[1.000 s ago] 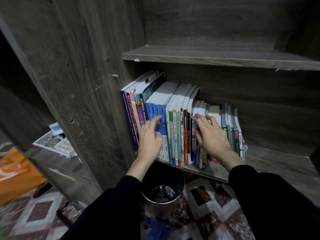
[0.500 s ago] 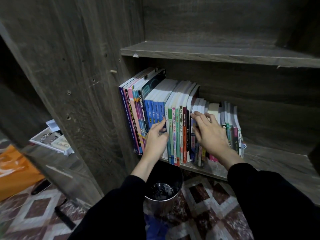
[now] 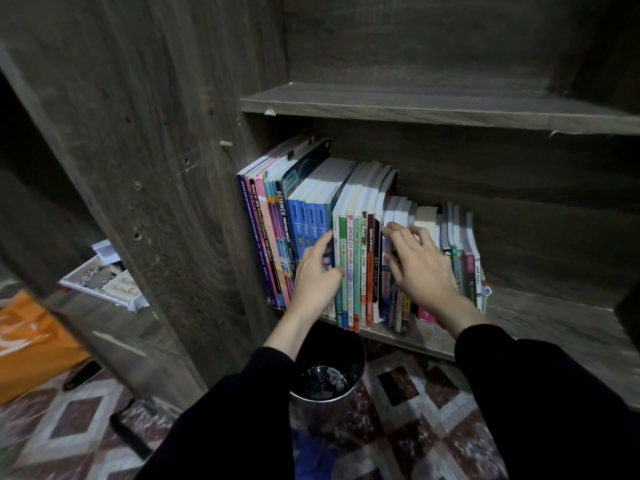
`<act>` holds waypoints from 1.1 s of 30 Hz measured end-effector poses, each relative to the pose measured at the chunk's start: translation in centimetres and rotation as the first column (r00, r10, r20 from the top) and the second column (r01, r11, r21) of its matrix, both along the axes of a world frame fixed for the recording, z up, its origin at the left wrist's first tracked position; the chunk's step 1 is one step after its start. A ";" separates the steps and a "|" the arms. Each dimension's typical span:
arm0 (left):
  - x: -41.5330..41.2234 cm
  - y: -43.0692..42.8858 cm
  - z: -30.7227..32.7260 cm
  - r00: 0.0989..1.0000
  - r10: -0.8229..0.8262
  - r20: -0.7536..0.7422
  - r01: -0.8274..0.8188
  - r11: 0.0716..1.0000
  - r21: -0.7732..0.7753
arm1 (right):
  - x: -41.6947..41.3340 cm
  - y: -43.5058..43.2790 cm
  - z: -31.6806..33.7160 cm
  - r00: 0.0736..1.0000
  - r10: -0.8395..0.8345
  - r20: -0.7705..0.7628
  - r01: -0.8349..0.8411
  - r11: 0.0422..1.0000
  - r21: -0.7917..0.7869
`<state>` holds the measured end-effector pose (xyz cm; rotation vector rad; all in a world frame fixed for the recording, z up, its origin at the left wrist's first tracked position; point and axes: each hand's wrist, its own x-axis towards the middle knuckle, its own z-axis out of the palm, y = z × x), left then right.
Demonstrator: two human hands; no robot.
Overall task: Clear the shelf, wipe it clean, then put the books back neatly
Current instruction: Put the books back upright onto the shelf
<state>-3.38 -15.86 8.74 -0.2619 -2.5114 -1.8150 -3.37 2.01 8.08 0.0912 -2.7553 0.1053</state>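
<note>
Left hand (image 3: pixel 317 271) grip grasps spines of books (image 3: pixel 362 244). Right hand (image 3: pixel 420 271), just right of it, released: fingers splayed on spines.

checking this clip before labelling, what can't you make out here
Head view only:
- left hand: fingertips motion-blurred against the books, so its grip is unclear.
- short books: most spines are covered by the right hand.
- bin: inside too dark to tell the contents.
- tray: partly cut off by the cabinet side, contents too small.
</note>
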 end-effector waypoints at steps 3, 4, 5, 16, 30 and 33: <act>0.4 0.5 0.0 0.993 0.095 -0.075 -0.094 0.995 0.014 | 0.0 0.0 -0.1 1.000 0.003 0.001 -0.003 1.000 0.000; 0.6 0.6 0.0 0.994 0.084 -0.075 -0.085 0.996 -0.013 | 0.0 0.0 0.0 1.000 -0.001 -0.001 0.001 1.000 0.000; 0.8 0.6 0.0 0.996 0.061 -0.067 -0.064 0.997 -0.038 | 0.0 0.0 0.0 1.000 -0.004 -0.002 0.004 1.000 -0.002; 0.7 0.1 0.9 0.974 0.078 -0.214 -0.111 0.983 -0.145 | -0.2 0.0 -0.2 1.000 0.005 -0.010 -0.005 1.000 -0.007; -0.8 -0.6 2.3 0.948 -0.001 -0.318 -0.153 0.876 -0.458 | -0.1 0.0 -0.1 1.000 0.018 -0.022 -0.018 1.000 -0.011; -0.9 -0.7 2.4 0.954 0.000 -0.299 -0.129 0.904 -0.409 | -0.1 0.1 -0.1 1.000 0.018 -0.026 -0.018 1.000 -0.002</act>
